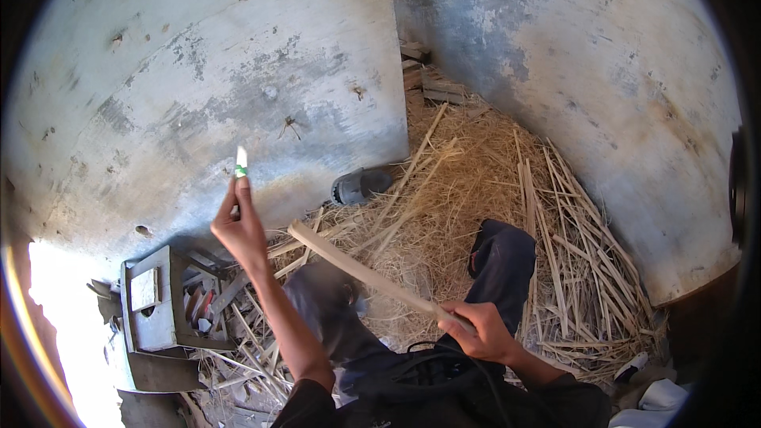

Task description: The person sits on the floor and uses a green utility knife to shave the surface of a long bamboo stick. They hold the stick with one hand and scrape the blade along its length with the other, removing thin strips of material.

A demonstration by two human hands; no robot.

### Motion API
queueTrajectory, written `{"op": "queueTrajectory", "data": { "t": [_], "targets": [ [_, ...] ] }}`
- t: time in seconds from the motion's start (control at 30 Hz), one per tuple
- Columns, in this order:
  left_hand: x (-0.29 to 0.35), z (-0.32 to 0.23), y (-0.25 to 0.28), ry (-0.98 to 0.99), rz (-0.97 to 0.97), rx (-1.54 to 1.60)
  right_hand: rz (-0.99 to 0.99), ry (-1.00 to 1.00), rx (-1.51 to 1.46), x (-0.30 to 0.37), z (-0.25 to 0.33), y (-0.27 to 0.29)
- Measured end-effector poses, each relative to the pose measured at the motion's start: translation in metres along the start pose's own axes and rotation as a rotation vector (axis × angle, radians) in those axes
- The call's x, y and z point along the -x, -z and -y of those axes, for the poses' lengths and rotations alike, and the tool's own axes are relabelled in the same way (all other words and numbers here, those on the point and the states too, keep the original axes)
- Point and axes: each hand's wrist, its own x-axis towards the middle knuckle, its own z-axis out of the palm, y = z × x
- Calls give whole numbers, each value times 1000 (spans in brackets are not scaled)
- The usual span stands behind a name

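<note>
My left hand is raised at the left, in front of the pale wall. Its fingertips pinch a small, pointed white piece with a green band; its exact kind is too small and bright to tell. Lower right, over my lap, my right hand is closed round the near end of a pale wooden strip. The strip slants up and left across my knees, its far end free and apart from my left hand. A dark grey edge shows by the right thumb, and I cannot make out what it is.
Wood shavings cover the floor ahead. Long thin wooden strips lie piled at the right. A dark grey cup-like container lies by the wall. At the left stands a worn box with scraps inside.
</note>
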Motion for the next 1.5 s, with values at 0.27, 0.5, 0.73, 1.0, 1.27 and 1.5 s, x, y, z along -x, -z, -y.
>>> {"op": "queueTrajectory", "data": {
  "t": [0.27,0.5,0.73,1.0,1.27,1.5],
  "targets": [
    [32,-7,19,34,175,175,-120,-99,-182,-15,-10,14],
    [76,-62,4,-166,447,209,-107,-50,-202,-32,-3,10],
    [80,-82,1,-197,562,184,-98,-7,-173,-34,-2,8],
    [113,-95,2,-229,748,176,-94,-79,-136,-40,14,14],
    [125,-97,-2,-232,764,229,-103,-63,-244,-51,24,13],
    [128,-96,0,-222,758,227,-92,-66,-263,-54,24,11]
  ]
}}
